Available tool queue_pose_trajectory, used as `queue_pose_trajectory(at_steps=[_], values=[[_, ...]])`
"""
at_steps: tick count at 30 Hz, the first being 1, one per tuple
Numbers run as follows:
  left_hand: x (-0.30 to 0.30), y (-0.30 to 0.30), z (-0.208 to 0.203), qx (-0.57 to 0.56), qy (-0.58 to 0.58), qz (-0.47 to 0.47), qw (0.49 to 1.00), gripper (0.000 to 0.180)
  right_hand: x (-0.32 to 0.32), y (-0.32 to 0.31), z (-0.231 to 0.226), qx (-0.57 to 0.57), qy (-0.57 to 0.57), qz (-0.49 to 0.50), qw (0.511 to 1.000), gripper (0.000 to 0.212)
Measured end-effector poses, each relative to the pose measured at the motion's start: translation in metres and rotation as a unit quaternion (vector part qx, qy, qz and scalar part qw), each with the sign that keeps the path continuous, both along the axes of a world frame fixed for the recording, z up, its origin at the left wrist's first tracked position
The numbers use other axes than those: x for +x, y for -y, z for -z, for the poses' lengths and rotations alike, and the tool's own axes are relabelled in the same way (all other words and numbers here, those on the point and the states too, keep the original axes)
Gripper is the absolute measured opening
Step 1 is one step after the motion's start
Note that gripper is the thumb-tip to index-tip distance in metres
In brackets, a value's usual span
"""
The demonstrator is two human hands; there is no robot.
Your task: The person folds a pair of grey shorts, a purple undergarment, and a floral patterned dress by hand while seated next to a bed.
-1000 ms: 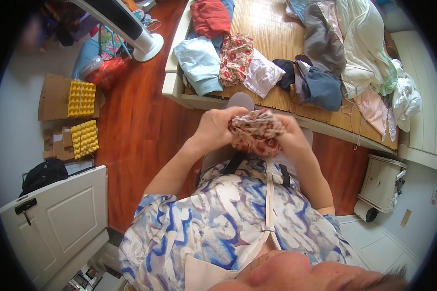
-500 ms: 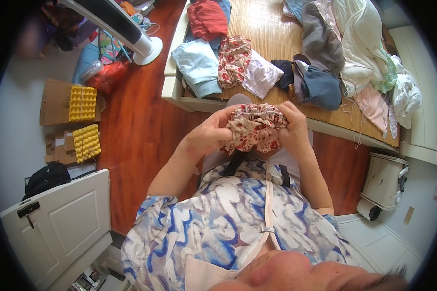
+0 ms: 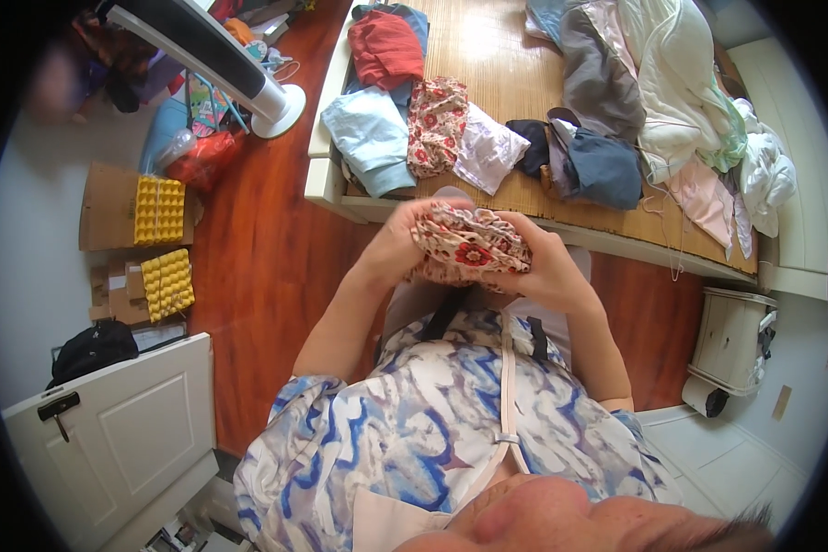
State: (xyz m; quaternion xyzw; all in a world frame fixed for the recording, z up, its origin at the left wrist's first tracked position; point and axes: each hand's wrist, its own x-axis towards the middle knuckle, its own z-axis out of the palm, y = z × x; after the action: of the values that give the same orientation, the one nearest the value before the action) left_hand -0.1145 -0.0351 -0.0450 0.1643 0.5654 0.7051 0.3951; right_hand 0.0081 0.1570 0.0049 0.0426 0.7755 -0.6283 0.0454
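Between my hands, in front of my body, is a bunched floral garment (image 3: 474, 247), cream with red flowers and a gathered edge. My left hand (image 3: 397, 241) grips its left side, slightly smeared by motion. My right hand (image 3: 547, 262) holds the right side, with the thumb underneath. What kind of garment it is does not show while it is bunched. Just beyond, a folded floral cloth (image 3: 437, 127) of the same pattern lies on the bed (image 3: 497, 46), between folded light blue clothing (image 3: 370, 140) and a folded white garment (image 3: 492, 150).
Red folded clothing (image 3: 386, 48) lies at the bed's far left, dark folded clothes (image 3: 603, 166) nearer the middle. A loose heap with a white quilt (image 3: 667, 83) covers the right. A tower fan (image 3: 271, 106) stands left, a white door (image 3: 120, 409) lower left, a lidded bin (image 3: 731, 336) right.
My hands have turned and bunched the floral garment, so a large red flower now faces up. The left hand has shifted slightly, and the view has moved a little.
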Motion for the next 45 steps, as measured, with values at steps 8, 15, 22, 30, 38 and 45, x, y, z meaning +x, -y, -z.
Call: queue_pose_trajectory(at_steps=[8, 15, 22, 30, 38, 45], values=[[0.023, -0.006, -0.03, 0.158, 0.05, 0.127, 0.978, 0.062, -0.003, -0.028, 0.024, 0.006, -0.059, 0.089, 0.994, 0.024], [0.006, -0.018, 0.005, -0.224, -0.543, -0.126, 0.799, 0.056, 0.011, 0.007, -0.007, -0.31, 0.114, -0.142, 0.933, 0.018], [0.018, -0.009, -0.01, 0.137, 0.25, 0.053, 0.957, 0.035, -0.005, -0.012, 0.029, 0.233, -0.059, 0.091, 0.966, 0.042], [0.021, -0.012, -0.03, -0.257, -0.406, 0.07, 0.874, 0.081, 0.004, -0.017, 0.021, -0.12, 0.019, 0.046, 0.992, 0.028], [0.001, -0.009, -0.023, 0.026, 0.031, 0.079, 0.996, 0.052, 0.003, -0.005, -0.003, 0.32, -0.047, 0.045, 0.945, 0.04], [0.018, -0.005, -0.048, 0.135, 0.084, 0.129, 0.979, 0.079, -0.01, -0.028, 0.009, 0.143, -0.146, 0.105, 0.973, 0.039]])
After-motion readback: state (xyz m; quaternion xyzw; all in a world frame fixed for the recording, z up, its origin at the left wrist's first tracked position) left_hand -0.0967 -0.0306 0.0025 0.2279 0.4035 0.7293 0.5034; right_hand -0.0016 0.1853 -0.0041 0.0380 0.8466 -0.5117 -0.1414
